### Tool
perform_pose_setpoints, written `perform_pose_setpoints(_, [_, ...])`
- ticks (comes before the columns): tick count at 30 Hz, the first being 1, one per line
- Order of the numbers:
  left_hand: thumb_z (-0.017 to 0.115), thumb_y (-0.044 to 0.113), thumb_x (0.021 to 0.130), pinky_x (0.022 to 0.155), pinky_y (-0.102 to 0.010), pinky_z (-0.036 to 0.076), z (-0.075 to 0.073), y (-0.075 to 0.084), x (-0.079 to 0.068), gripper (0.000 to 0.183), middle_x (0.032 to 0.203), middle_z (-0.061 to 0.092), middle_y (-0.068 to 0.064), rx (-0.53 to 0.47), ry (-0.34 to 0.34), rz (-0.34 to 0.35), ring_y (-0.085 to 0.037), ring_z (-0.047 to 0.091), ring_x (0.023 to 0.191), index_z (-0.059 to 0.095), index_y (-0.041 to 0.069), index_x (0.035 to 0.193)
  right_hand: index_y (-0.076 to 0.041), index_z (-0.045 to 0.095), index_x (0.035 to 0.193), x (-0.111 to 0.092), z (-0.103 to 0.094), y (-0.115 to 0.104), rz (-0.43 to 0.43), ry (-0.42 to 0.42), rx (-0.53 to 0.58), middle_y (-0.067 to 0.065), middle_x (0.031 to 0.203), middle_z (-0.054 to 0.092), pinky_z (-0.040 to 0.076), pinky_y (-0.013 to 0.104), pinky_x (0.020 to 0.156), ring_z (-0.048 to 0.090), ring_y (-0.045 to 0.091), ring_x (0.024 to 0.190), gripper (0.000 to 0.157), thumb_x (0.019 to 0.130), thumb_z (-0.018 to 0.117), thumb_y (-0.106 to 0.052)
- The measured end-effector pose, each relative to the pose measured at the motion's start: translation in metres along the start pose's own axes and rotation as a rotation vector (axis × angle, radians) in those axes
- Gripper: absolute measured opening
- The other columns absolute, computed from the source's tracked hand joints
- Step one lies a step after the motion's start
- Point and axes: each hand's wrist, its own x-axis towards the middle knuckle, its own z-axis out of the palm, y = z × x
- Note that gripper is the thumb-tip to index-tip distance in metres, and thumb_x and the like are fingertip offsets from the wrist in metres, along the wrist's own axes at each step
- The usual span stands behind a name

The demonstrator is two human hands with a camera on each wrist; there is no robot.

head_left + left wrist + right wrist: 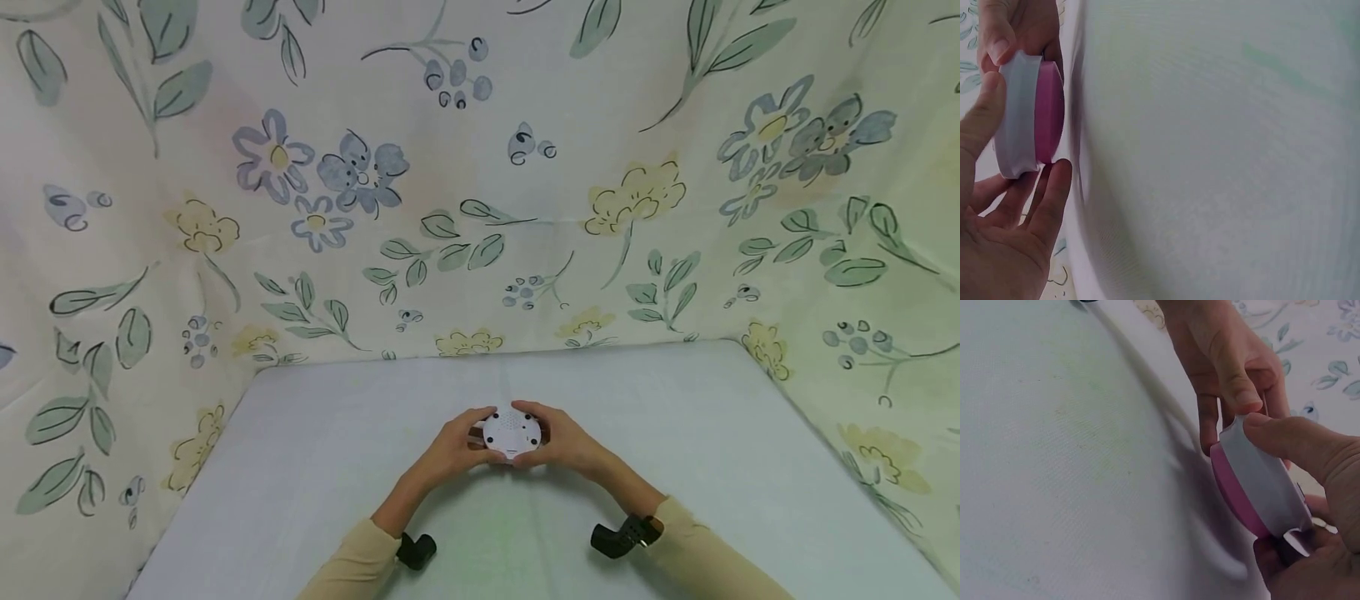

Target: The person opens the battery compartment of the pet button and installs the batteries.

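A round device, white with a pink layer (1049, 115), is held up between both hands above the table. In the head view its white face (512, 437) shows several dark round spots, a patch of small holes and a short slot. My left hand (452, 447) grips it by the left edge, thumb at the near side and fingers round the far side. On the opposite edge my right hand (567, 443) holds it the same way. Seen from the right wrist, the white body (1263, 478) stands tilted on edge, with the pink part towards the table. What kind of device it is, I cannot tell.
A white cloth covers the table (337, 417). Behind it and along both sides hangs a curtain (465, 275) printed with flowers and leaves. Black wrist cameras sit on the left wrist (416, 551) and the right wrist (626, 536), below beige sleeves.
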Motion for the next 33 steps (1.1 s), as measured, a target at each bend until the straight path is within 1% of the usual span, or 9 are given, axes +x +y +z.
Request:
perform_pose_setpoints(3, [0.086,0.010,0.084,0.088,-0.034,0.056,0.000,0.001,0.000,0.082,0.144,0.049,-0.018,-0.048,0.013,0.002,-0.029,0.061,0.113,0.040,-0.001,0.152,-0.004,0.045,0.151,-0.001,-0.002,-0.003,-0.025,0.014,-0.023,0.010,0.145,0.050,0.043,0.041,0.099,0.052,0.024,0.117,0.090,0.076,0.092,-0.019])
perform_pose_setpoints(7, [0.088,0.009,0.081,0.089,-0.039,0.056,0.001,0.004,0.000,0.092,0.150,0.043,-0.016,-0.110,-0.002,0.001,-0.030,0.060,0.117,0.034,0.003,0.156,-0.004,0.045,0.151,-0.002,-0.004,-0.007,-0.058,0.024,-0.020,0.010,0.148,0.049,0.042,0.044,0.104,0.052,0.024,0.122,0.089,0.077,0.091,-0.019])
perform_pose_setpoints(10, [0.087,0.008,0.082,0.090,-0.042,0.056,0.004,0.006,0.001,0.091,0.149,0.044,-0.017,-0.120,-0.013,0.022,-0.032,0.060,0.118,0.033,0.002,0.156,-0.002,0.043,0.152,-0.003,-0.003,-0.010,-0.065,0.020,-0.001,0.011,0.149,0.047,0.041,0.045,0.106,0.051,0.025,0.124,0.089,0.079,0.091,-0.018])
perform_pose_setpoints(14, [0.084,0.003,0.084,0.089,-0.040,0.056,0.005,0.008,0.002,0.086,0.145,0.048,-0.019,-0.114,-0.006,0.027,-0.032,0.061,0.117,0.034,-0.001,0.154,-0.002,0.042,0.153,-0.005,-0.001,-0.015,-0.050,0.020,0.001,0.011,0.151,0.045,0.040,0.046,0.107,0.049,0.026,0.125,0.090,0.079,0.091,-0.020])
perform_pose_setpoints(17, [0.081,-0.001,0.086,0.088,-0.036,0.056,0.006,0.010,0.002,0.083,0.144,0.049,-0.019,-0.110,0.000,0.022,-0.029,0.062,0.116,0.034,-0.002,0.154,-0.005,0.041,0.154,-0.005,0.000,-0.020,-0.054,0.023,-0.050,0.010,0.153,0.043,0.039,0.049,0.106,0.047,0.027,0.128,0.092,0.079,0.091,-0.025])
perform_pose_setpoints(20, [0.078,-0.004,0.087,0.088,-0.034,0.056,0.007,0.011,0.002,0.081,0.144,0.049,-0.021,-0.120,-0.003,0.030,-0.028,0.062,0.114,0.034,-0.002,0.154,-0.009,0.041,0.155,-0.005,0.000,-0.023,-0.076,0.029,-0.154,0.009,0.153,0.042,0.038,0.050,0.104,0.044,0.026,0.131,0.096,0.077,0.092,-0.034])
perform_pose_setpoints(24, [0.079,-0.003,0.087,0.089,-0.033,0.056,0.009,0.011,0.003,0.079,0.144,0.049,-0.020,-0.136,-0.004,0.029,-0.025,0.064,0.112,0.036,-0.001,0.154,-0.013,0.048,0.150,-0.006,-0.003,-0.026,-0.129,0.043,-0.273,0.006,0.146,0.047,0.042,0.049,0.098,0.047,0.024,0.126,0.094,0.073,0.093,-0.042])
perform_pose_setpoints(28, [0.082,0.000,0.085,0.088,-0.032,0.056,0.011,0.011,0.002,0.079,0.142,0.051,-0.017,-0.145,0.008,0.028,-0.022,0.065,0.112,0.040,0.002,0.152,-0.015,0.054,0.145,-0.006,-0.006,-0.028,-0.179,0.035,-0.308,0.003,0.137,0.051,0.044,0.046,0.094,0.049,0.022,0.120,0.085,0.074,0.091,-0.045])
perform_pose_setpoints(33, [0.085,0.005,0.084,0.087,-0.033,0.057,0.011,0.012,0.002,0.078,0.140,0.053,-0.014,-0.124,0.023,0.045,-0.022,0.065,0.111,0.044,0.005,0.150,-0.013,0.052,0.147,-0.006,-0.008,-0.029,-0.195,0.006,-0.324,0.004,0.130,0.051,0.047,0.042,0.091,0.050,0.021,0.113,0.084,0.077,0.089,-0.041])
